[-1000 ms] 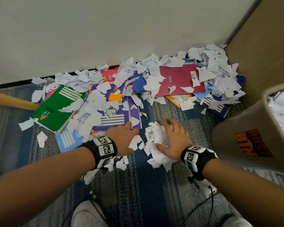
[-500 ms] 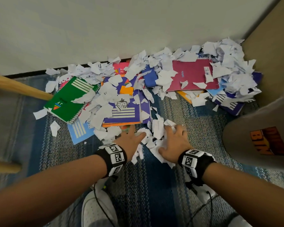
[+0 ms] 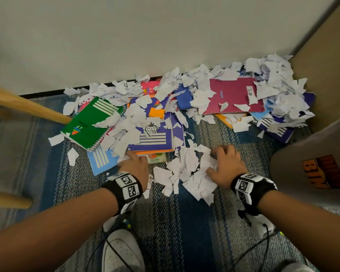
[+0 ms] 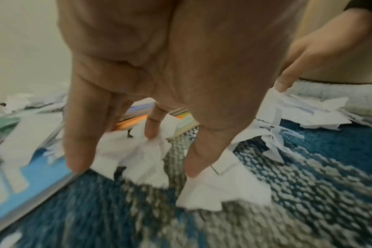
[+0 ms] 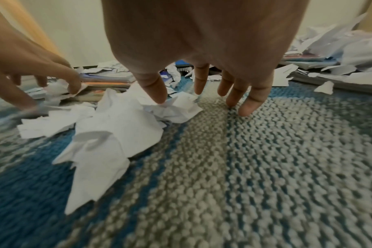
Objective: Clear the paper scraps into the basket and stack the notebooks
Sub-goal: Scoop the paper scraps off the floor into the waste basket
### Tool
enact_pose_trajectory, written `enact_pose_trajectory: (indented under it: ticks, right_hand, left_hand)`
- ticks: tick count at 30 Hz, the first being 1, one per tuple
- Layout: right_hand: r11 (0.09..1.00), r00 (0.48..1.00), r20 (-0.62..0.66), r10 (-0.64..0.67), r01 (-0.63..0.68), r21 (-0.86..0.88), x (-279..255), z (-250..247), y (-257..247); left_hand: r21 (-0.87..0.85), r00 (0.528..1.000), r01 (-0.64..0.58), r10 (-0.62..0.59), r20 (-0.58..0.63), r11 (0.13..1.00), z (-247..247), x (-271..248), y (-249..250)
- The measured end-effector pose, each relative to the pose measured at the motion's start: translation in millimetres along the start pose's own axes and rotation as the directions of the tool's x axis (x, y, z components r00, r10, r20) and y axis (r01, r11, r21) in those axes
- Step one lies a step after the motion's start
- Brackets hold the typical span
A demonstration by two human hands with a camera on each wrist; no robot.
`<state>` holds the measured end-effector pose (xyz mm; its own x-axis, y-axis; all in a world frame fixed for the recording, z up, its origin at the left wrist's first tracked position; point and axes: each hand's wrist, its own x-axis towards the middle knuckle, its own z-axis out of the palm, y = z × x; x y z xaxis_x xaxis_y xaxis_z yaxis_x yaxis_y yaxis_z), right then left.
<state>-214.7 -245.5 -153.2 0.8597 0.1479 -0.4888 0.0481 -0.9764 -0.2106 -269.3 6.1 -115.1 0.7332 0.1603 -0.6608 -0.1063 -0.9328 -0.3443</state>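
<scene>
Torn white paper scraps [image 3: 188, 171] lie heaped on the carpet between my hands. My left hand [image 3: 134, 160] presses spread, straight fingers onto scraps [image 4: 142, 157] at the front edge of the purple notebook [image 3: 153, 138] and the light blue notebook [image 3: 100, 161]. My right hand [image 3: 218, 161] rests spread on the heap's right side, with the thumb on a crumpled scrap [image 5: 174, 109] and the other fingertips [image 5: 244, 107] on the carpet. A green spiral notebook [image 3: 90, 122] and a magenta notebook [image 3: 232, 97] lie farther back under more scraps. The grey basket [image 3: 312, 167] stands at the right.
A white wall runs behind the pile, and a tan panel [image 3: 326, 65] closes the right corner. Wooden legs [image 3: 28, 107] cross at the left. My white shoe [image 3: 122, 250] and some cables sit near the bottom of the blue striped carpet [image 3: 185, 232].
My hands have drawn apart. The left hand slid left to the front edge of the notebooks, and the heap between the hands has loosened and spread out.
</scene>
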Motion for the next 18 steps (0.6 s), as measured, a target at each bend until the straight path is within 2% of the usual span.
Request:
enact_pose_trajectory:
  ticks: [2, 4, 8, 11, 14, 16, 18]
  right_hand:
    - [1.0, 1.0, 0.011, -0.009, 0.009, -0.022, -2, 3, 1]
    - [0.999, 1.0, 0.016, -0.018, 0.019, -0.05, -4, 6, 1]
    - [0.998, 1.0, 0.02, -0.018, 0.019, -0.055, -5, 5, -1]
    - [0.999, 1.0, 0.026, -0.016, 0.018, -0.049, -4, 4, -1]
    - [0.998, 0.999, 0.028, -0.018, 0.019, -0.051, -4, 3, -2]
    - [0.998, 0.999, 0.029, -0.032, 0.034, -0.056, -5, 3, -2]
    - [0.997, 0.998, 0.03, -0.057, 0.059, -0.053, -5, 3, -4]
  left_hand:
    - [-0.123, 0.998, 0.066, -0.062, 0.032, 0.99, -1, -4, 10]
    - [-0.324, 0.99, 0.134, -0.114, 0.078, 0.936, -3, -5, 24]
    - [-0.524, 0.991, 0.11, -0.052, 0.124, 0.844, -2, -4, 51]
    - [-0.562, 0.992, 0.03, 0.044, 0.118, 0.827, -4, -2, 57]
    - [-0.574, 0.992, -0.053, 0.108, 0.063, 0.817, -6, 1, 49]
    - [-0.521, 0.995, -0.088, 0.094, -0.016, 0.849, -2, 7, 41]
    - [-0.402, 0.995, -0.057, 0.02, -0.095, 0.914, 5, 13, 28]
